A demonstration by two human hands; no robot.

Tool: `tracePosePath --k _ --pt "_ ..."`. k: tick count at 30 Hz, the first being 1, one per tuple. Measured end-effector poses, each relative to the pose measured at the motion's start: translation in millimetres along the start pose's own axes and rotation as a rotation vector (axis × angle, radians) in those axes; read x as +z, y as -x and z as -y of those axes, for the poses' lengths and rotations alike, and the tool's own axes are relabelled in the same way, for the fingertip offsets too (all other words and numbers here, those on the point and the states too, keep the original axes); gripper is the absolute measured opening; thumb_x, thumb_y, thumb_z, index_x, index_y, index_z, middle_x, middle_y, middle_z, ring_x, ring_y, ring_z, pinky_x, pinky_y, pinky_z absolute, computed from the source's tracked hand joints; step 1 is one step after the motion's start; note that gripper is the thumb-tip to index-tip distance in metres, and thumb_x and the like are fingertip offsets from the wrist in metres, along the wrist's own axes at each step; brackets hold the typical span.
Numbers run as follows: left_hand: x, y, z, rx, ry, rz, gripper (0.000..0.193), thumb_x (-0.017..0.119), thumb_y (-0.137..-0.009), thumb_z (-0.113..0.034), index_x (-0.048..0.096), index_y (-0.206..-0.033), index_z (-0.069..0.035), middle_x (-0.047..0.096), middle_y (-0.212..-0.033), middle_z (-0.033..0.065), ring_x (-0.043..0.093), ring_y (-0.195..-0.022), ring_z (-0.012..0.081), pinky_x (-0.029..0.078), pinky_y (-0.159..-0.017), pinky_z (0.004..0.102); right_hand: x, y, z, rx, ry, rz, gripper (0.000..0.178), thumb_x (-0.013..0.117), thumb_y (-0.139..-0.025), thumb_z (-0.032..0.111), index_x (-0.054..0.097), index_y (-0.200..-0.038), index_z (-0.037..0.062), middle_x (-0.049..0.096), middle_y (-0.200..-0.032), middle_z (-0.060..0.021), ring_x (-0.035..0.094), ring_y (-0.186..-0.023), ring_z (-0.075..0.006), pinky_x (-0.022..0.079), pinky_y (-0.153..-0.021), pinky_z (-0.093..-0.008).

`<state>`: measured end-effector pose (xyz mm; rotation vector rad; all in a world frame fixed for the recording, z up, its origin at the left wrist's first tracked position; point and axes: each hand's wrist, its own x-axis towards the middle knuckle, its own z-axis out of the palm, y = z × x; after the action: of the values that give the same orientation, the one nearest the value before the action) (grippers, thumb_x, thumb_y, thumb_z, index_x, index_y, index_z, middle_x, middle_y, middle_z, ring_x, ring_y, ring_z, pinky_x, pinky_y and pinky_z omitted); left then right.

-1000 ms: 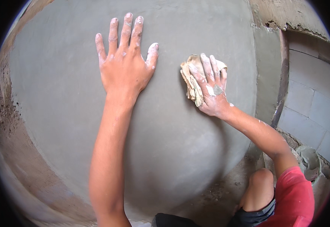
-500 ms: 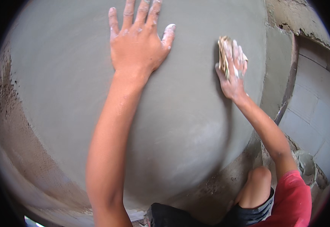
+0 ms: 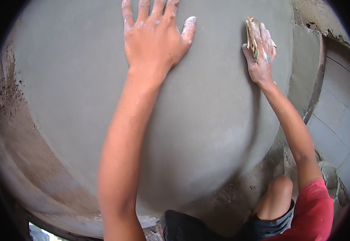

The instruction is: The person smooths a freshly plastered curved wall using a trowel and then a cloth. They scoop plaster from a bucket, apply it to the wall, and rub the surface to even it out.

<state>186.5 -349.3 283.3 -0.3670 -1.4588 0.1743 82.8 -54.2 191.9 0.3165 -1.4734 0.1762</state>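
Observation:
A broad surface of smooth grey wet-looking plaster (image 3: 207, 100) fills most of the view. My left hand (image 3: 155, 40) lies on it with fingers spread, holding nothing; its fingertips run up to the top edge of the picture. Whitish residue coats the thumb and knuckles. Farther right, my right hand (image 3: 261, 54) presses a folded, layered tan wad (image 3: 251, 38) against the plaster, near its right border. The wad looks like paper or cloth; I cannot make out which. Part of it is hidden under my fingers.
Rough brown unplastered wall (image 3: 30, 132) borders the plaster on the left. On the right are a narrow plastered strip (image 3: 305, 64) and a grey block wall (image 3: 335, 108). A rounded container with grey mix (image 3: 328, 173) stands at lower right. My bent knee (image 3: 281, 186) is below.
My right hand has slid the wad upward along the plaster. The left hand stays spread in about the same place on the surface, while the whole view has shifted slightly.

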Motion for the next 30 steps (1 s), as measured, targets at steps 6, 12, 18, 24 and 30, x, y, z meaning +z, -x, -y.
tracePosePath --k 6,12,18,24,30 --pt "0 -2 1 0.004 0.001 -0.023 0.070 0.057 -0.100 -0.047 0.046 -0.159 -0.012 0.043 -0.167 0.0098 0.032 -0.157 0.0311 0.019 -0.130 0.0555 -30 53 18 -0.051 -0.059 0.142 0.082 0.071 -0.094 0.032 0.035 -0.166 0.0175 0.023 -0.172 -0.0238 0.021 -0.157 -0.0484 0.012 -0.123 -0.0612" --pt "-4 -5 -1 0.005 -0.003 0.008 0.071 0.057 -0.099 -0.048 0.046 -0.159 -0.013 0.042 -0.167 0.0097 0.032 -0.158 0.0315 0.018 -0.130 0.0556 -40 41 59 -0.245 -0.070 0.198 0.075 0.067 -0.091 0.039 0.047 -0.161 0.0197 0.029 -0.171 -0.0241 0.025 -0.155 -0.0489 0.018 -0.118 -0.0599" --pt "-2 -5 -3 0.004 -0.056 0.017 0.072 0.060 -0.097 -0.047 0.047 -0.159 -0.012 0.042 -0.167 0.0108 0.032 -0.157 0.0321 0.017 -0.130 0.0557 -10 -17 30 -0.098 0.004 0.012 0.077 0.068 -0.095 0.045 0.041 -0.164 0.0240 0.033 -0.170 -0.0193 0.033 -0.153 -0.0446 0.020 -0.119 -0.0578" --pt "-3 -1 -2 0.008 -0.027 0.017 0.071 0.059 -0.098 -0.047 0.047 -0.159 -0.012 0.043 -0.166 0.0110 0.033 -0.157 0.0320 0.018 -0.130 0.0561 -13 10 16 0.038 -0.021 0.065 0.075 0.067 -0.100 0.040 0.035 -0.166 0.0224 0.026 -0.172 -0.0191 0.025 -0.156 -0.0446 0.014 -0.122 -0.0599" --pt "-6 -1 -1 0.014 -0.013 0.008 0.070 0.058 -0.099 -0.047 0.047 -0.159 -0.012 0.043 -0.166 0.0110 0.033 -0.157 0.0326 0.020 -0.130 0.0568 -39 45 55 -0.225 -0.065 0.181 0.080 0.069 -0.093 0.040 0.038 -0.165 0.0207 0.022 -0.173 -0.0244 0.019 -0.158 -0.0492 0.014 -0.120 -0.0597"
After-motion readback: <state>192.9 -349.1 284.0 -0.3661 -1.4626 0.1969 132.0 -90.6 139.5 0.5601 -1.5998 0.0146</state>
